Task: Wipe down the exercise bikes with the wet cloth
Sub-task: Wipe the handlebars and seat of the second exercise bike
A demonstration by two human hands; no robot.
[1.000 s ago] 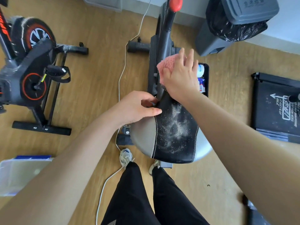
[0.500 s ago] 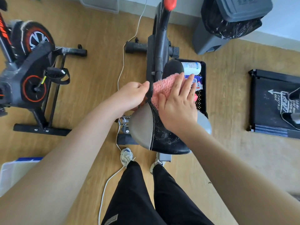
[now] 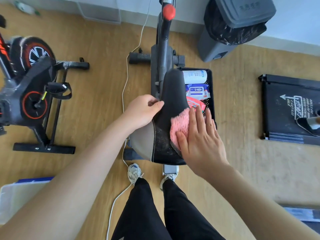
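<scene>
A black and grey bike saddle (image 3: 170, 101) fills the middle of the head view, on a dark exercise bike (image 3: 161, 49) with a red knob. My right hand (image 3: 201, 139) lies flat with straight fingers on a fluffy pink cloth (image 3: 180, 126), pressing it onto the saddle's right side. White dust specks show on the saddle's rear part beside the cloth. My left hand (image 3: 144, 110) grips the saddle's left edge, thumb on top and fingers curled under.
A second bike (image 3: 32, 87) with orange-ringed wheels stands at the left. A black tray (image 3: 210, 84) with a bottle and wipes packs lies right of the saddle. A grey bin (image 3: 232, 26) stands at the wall, a white cable (image 3: 125, 87) runs along the floor, and a black treadmill (image 3: 290, 108) lies at the right.
My right hand has slid the pink cloth from the saddle's nose back and to the right side. My left hand shifted along the left edge. The dusty patch has shrunk.
</scene>
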